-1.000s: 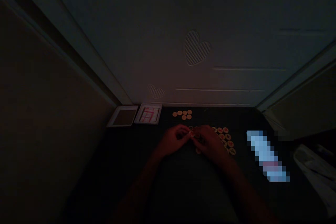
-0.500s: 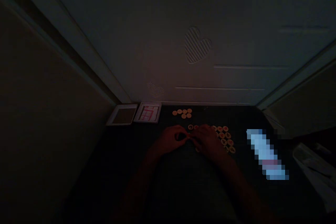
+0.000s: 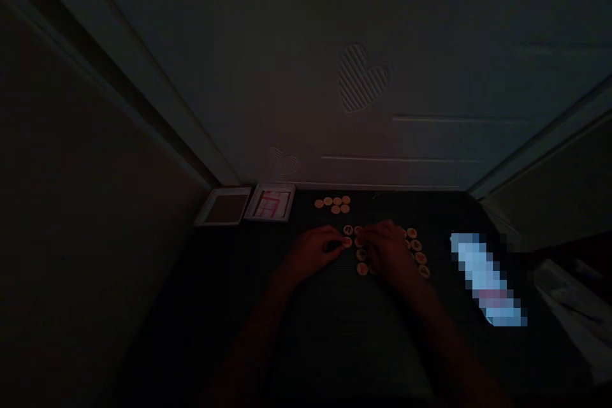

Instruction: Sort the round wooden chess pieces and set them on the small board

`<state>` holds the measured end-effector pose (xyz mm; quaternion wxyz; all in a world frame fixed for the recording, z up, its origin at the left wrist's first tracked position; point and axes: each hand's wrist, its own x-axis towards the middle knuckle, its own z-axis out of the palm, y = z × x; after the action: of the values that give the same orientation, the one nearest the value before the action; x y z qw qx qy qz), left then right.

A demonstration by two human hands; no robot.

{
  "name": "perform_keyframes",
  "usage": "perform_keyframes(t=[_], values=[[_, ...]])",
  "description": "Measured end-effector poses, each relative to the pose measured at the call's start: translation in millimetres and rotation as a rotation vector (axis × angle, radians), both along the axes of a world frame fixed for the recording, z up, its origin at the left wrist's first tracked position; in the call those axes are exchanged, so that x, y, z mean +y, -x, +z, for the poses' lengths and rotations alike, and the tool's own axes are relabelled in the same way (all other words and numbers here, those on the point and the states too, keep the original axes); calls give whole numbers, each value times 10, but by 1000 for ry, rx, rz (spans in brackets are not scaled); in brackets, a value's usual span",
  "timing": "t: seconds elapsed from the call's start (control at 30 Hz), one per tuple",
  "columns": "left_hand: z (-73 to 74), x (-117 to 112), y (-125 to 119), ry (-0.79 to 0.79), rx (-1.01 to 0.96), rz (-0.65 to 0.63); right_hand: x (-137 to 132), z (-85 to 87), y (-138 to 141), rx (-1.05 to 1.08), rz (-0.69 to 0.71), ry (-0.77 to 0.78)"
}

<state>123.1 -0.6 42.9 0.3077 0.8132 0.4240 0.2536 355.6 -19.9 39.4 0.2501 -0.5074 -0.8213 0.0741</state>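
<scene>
Beside the rows point(image 3: 362, 269), one disc point(image 3: 348, 242) is now pinched by the left hand point(image 3: 312, 252) alone, the right hand point(image 3: 389, 250) having been shifted rightward, its grasp indeterminable; row placement seems nearly completed.

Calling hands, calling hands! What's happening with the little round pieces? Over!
Left hand: touching a round piece, grip unclear. Right hand: over other marked pieces, hiding some. Plain-looking pieces: grouped beyond both hands.

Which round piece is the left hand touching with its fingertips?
The red-marked piece just below the top-left, dark-marked one of the larger group; only it meets the left hand.
</scene>
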Motion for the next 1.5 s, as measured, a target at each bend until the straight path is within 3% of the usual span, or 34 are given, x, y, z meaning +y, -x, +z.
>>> perform_keyframes(t=[0.2,0.33,0.47,0.6,0.83,1.23,1.5], values=[[-26,41,7,-40,15,20,-11,25,10,-17,-5,31],[-78,106,49,-84,13,101,-17,55,15,-10,-15,36],[-113,187,71,-271,-7,215,-18,60,7,1,-16,32],[-114,243,20,-386,120,234,-29,53,5,-1,8,46],[-110,232,-64,-388,307,220,-88,126,94,-75,60,74],[-134,245,6,-340,178,299,-70,63,66,-73,65,47],[-148,271,-21,-279,91,348,-34,21,43,-6,-8,23]])
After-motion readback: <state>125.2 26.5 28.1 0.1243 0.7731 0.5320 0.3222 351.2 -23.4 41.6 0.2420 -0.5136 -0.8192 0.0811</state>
